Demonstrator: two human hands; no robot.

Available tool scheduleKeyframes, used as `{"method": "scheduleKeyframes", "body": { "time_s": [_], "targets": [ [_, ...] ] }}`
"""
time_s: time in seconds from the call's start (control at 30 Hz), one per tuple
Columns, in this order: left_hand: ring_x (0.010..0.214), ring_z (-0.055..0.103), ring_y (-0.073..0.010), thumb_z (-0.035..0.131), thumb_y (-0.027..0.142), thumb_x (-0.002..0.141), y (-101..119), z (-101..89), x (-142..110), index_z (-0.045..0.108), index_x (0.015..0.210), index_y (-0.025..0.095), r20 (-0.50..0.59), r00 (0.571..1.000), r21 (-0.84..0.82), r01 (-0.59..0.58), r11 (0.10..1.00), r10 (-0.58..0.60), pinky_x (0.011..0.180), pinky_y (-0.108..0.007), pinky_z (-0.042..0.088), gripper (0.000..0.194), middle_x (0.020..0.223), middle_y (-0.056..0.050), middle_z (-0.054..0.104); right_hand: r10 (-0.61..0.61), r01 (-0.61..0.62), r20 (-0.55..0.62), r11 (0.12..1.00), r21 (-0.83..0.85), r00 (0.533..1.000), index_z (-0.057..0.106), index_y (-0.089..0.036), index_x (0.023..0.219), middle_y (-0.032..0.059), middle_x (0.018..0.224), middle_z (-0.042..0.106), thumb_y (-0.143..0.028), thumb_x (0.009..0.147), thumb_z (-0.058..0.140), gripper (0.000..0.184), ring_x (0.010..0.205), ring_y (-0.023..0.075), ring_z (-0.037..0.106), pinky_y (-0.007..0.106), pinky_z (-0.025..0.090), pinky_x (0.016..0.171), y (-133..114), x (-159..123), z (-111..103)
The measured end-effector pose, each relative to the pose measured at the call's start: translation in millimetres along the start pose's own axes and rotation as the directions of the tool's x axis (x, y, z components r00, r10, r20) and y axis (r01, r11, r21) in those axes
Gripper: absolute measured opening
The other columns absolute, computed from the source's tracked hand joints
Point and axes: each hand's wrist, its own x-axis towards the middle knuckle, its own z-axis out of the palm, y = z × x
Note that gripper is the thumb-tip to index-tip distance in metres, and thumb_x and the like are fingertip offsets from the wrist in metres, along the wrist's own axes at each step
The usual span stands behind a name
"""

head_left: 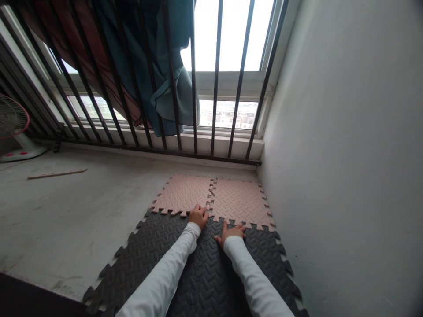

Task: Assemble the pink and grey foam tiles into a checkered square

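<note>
The left pink tile (183, 193) lies on the floor (72, 211) along the black mat (152, 246), beside the right pink tile (243, 200). The left hand (198, 216), fingers curled, touches the left pink tile's near corner; any grip is unclear. The right hand (232, 233) lies spread, holding nothing.

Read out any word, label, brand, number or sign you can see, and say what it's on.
There is no readable text: the pink mats, black mat and wall show no lettering.
The red marks on the fan base are too small and blurred to tell whether they are text.
</note>
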Motion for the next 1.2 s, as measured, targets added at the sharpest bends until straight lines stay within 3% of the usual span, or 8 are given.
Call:
{"method": "scheduleKeyframes", "body": {
  "time_s": [0.23,0.43,0.7,0.97,1.2],
  "targets": [
    [0.082,0.052,-0.0122,0.040,0.020,0.074,0.7,5.0,3.3,0.059,0.102,0.023,-0.030,0.999,-0.059,-0.011,0.998,0.010,0.077,-0.022,0.038,0.035,0.086,-0.004,0.054,0.005,-0.005,-0.003,1.000,0.014,1.000,0.012,-0.021,0.133,0.0292,0.132,0.020,-0.075,0.053,0.043,0.100,0.118,0.0481,0.017,0.070,0.024,0.070,-0.2,0.1,0.4],
    [0.081,0.054,-0.0137,0.040,0.026,0.075,6.0,9.7,6.5,0.062,0.095,0.023,0.123,0.992,0.064,-0.024,0.998,0.016,0.074,-0.024,0.039,0.030,0.089,-0.005,0.055,-0.019,0.019,0.000,0.999,0.049,1.000,0.012,-0.021,0.133,0.0291,0.133,0.018,-0.075,0.053,0.044,0.102,0.118,0.0479,0.016,0.071,0.021,0.071,-0.1,1.1,2.2],
    [0.082,0.053,-0.0126,0.039,0.028,0.076,6.6,2.1,5.3,0.060,0.096,0.026,0.206,0.976,0.105,-0.087,0.991,0.064,0.073,-0.023,0.038,0.028,0.092,-0.003,0.054,0.014,-0.014,-0.027,1.000,0.021,1.000,0.011,-0.019,0.133,0.0306,0.132,0.018,-0.068,0.062,0.042,0.091,0.118,0.0475,0.017,0.073,0.019,0.071,0.0,1.1,4.7],
    [0.080,0.054,-0.0151,0.038,0.028,0.076,7.7,2.7,5.4,0.060,0.095,0.024,0.203,0.974,0.159,-0.133,0.978,0.100,0.071,-0.026,0.039,0.030,0.093,-0.005,0.054,0.017,-0.017,-0.014,1.000,0.006,1.000,0.011,-0.022,0.133,0.0310,0.132,0.018,-0.064,0.066,0.042,0.085,0.118,0.0480,0.017,0.072,0.021,0.071,-0.2,1.3,4.3],
    [0.082,0.053,-0.0167,0.039,0.025,0.073,5.4,5.1,3.6,0.057,0.098,0.024,0.225,0.959,0.149,-0.210,0.966,0.173,0.072,-0.029,0.038,0.031,0.093,-0.005,0.054,0.017,-0.017,0.015,1.000,0.011,1.000,0.008,-0.022,0.133,0.0305,0.133,0.017,-0.068,0.063,0.042,0.090,0.118,0.0489,0.015,0.074,0.016,0.070,-0.6,-1.9,-0.3]
  ]
}}
